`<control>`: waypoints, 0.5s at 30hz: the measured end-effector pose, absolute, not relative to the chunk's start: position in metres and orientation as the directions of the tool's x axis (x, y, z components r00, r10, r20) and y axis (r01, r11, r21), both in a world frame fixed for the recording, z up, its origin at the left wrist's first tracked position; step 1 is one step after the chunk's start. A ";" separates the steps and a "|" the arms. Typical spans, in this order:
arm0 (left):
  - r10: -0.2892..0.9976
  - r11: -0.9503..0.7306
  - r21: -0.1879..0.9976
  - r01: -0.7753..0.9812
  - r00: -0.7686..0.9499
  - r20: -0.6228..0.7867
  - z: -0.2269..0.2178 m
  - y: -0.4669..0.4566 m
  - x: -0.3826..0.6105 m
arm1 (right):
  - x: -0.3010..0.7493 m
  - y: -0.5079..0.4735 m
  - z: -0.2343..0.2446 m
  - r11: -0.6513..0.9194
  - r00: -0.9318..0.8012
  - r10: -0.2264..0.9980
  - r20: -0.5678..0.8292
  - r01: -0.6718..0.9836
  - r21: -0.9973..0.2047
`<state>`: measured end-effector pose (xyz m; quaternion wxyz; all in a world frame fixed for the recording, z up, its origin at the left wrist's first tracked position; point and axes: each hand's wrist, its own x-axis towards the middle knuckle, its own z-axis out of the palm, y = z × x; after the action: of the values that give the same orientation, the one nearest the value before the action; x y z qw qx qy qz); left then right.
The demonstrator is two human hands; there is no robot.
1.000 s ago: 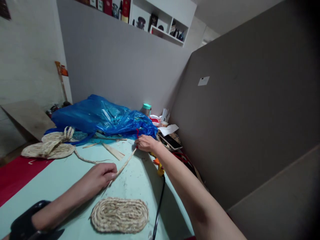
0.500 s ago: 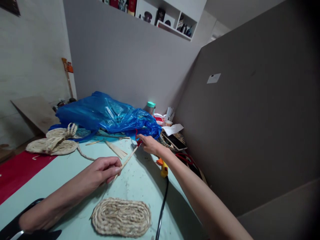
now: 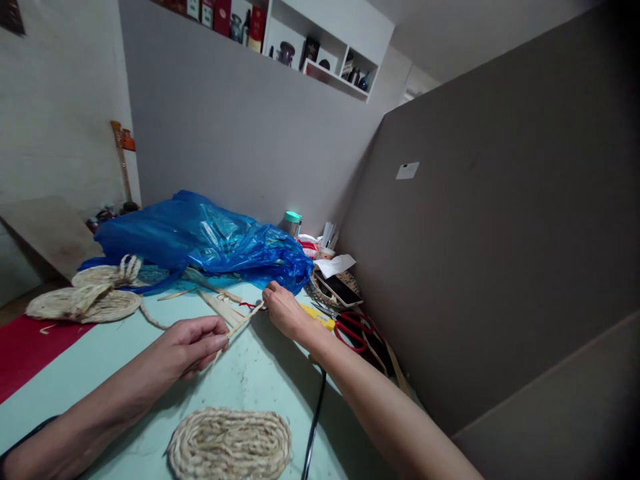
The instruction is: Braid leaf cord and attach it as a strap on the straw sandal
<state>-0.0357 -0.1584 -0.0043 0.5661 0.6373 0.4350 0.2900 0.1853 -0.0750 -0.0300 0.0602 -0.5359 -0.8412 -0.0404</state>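
My left hand (image 3: 193, 345) pinches the near end of a thin braided straw strand (image 3: 241, 323) above the pale green table (image 3: 260, 377). My right hand (image 3: 281, 311) is closed on the strand's far end, where a bit of red thread (image 3: 248, 306) shows. The strand runs taut between the two hands. A flat oval coil of woven straw (image 3: 231, 446) lies on the table just in front of me.
A crumpled blue plastic bag (image 3: 200, 240) fills the back of the table. Woven straw pieces (image 3: 83, 298) lie at far left. A yellow tool (image 3: 318, 317) with a black cable (image 3: 311, 433), red-handled scissors (image 3: 354, 331) and a phone (image 3: 341, 289) sit right, beside a grey partition (image 3: 500, 233).
My right hand has drawn back from the blue bag toward me, bringing the strand's end with it. The gap between my hands is shorter. The left hand kept its pinch.
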 end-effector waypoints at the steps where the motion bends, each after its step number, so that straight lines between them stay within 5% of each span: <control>1: 0.882 0.019 0.976 0.219 0.456 -0.119 -0.005 -0.158 -0.036 | 0.184 -0.075 -0.032 0.398 -0.391 0.906 0.162 0.917 -0.013; 8: 0.866 0.030 0.978 0.204 0.484 -0.127 -0.006 -0.157 -0.037 | 0.178 -0.078 -0.034 0.322 -0.311 0.931 0.193 0.946 -0.029; 15: 0.862 -0.017 0.979 0.204 0.499 -0.089 -0.012 -0.153 -0.034 | 0.187 -0.080 -0.007 0.371 -0.399 0.908 0.128 0.908 0.197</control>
<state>-0.0339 -0.1534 -0.0118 0.5696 0.6521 0.4086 0.2887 0.1869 -0.0802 -0.0067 -0.0012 -0.5483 -0.8279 -0.1184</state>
